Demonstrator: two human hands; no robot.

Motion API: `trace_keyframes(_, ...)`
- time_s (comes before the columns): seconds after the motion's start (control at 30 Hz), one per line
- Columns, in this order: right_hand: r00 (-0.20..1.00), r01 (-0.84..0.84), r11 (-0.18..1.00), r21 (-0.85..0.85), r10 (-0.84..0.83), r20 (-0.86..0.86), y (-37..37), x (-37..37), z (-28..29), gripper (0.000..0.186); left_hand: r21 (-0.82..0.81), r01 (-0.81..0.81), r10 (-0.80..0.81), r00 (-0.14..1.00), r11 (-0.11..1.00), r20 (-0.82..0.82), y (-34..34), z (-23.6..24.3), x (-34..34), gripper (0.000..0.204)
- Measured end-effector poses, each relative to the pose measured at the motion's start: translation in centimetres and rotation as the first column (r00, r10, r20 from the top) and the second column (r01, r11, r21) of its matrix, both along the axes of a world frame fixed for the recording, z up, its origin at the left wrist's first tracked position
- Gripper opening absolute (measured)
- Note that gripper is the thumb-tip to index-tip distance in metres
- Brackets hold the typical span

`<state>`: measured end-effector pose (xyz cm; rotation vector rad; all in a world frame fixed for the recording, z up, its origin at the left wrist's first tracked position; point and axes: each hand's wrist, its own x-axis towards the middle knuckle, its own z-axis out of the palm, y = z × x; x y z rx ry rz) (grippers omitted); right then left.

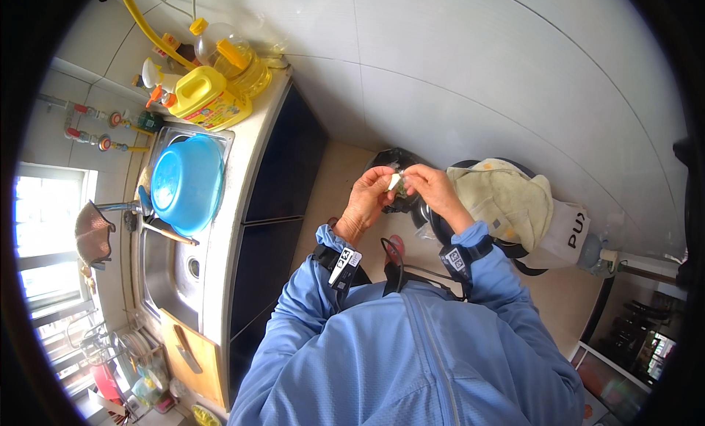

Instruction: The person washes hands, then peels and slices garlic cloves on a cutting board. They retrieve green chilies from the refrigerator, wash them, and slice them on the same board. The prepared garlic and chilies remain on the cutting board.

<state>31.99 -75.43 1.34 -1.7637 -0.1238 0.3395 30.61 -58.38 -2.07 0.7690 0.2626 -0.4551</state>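
The pale tiled floor lies broad and open ahead of the person, bounded on their left by the long edge of the kitchen surface with its steel sink and blue basin, and on their right by a yellowish cloth draped over a dark round bin. Between these, above a black bag on the floor, the left hand and right hand meet, each grip pinched shut on one small pale piece, fingertips touching.

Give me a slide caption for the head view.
Both hands, left hand and right hand, pinch a small pale piece beside the kitchen sink.
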Motion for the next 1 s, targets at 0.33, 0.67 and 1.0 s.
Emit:
trace_keyframes(0.33,0.994,0.098,0.995,-0.013,-0.097,0.059,0.8,-0.6,-0.4,0.008,0.51,0.021,-0.189,0.941,0.86,0.281,-1.1,0.9,-0.4,0.02)
trace_keyframes(0.67,0.981,0.158,0.954,0.254,-0.122,-0.152,0.7,-1.2,0.5,0.006,0.77,-0.275,-0.352,0.767,0.575,0.537,-0.7,1.6,-1.2,0.025)
trace_keyframes(1.0,0.931,0.272,0.873,0.405,-0.131,-0.342,0.8,-1.5,1.3,0.005,0.7,-0.521,-0.333,0.63,0.488,0.701,-1.2,2.4,-2.0,0.033)
